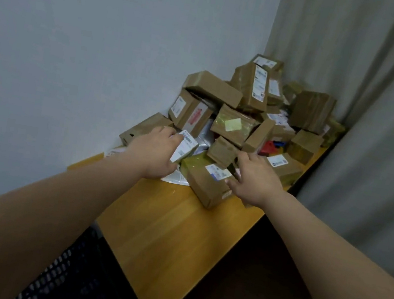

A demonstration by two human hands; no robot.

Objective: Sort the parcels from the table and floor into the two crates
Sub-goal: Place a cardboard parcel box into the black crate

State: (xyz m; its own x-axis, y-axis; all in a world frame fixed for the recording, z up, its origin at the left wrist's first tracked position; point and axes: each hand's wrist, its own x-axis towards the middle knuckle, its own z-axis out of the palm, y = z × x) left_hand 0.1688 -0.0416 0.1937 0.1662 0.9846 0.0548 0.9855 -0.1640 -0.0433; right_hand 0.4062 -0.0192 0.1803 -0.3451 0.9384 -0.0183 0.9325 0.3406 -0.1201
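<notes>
White wall and a grey curtain (372,106) meet behind a wooden table (175,237). Left hand (156,152) has its fingers curled round a small parcel with a white label (185,147). Right hand (255,179) lies on a brown box (206,188), fingers spread and mostly straight; I cannot tell if it grips yet. Past the fingers a big pile of parcels (250,111) leans into the corner. Down by the left arm sits a dark crate (68,277). This looks like the picking-up step. Next, lift gently so the pile does not slide.
</notes>
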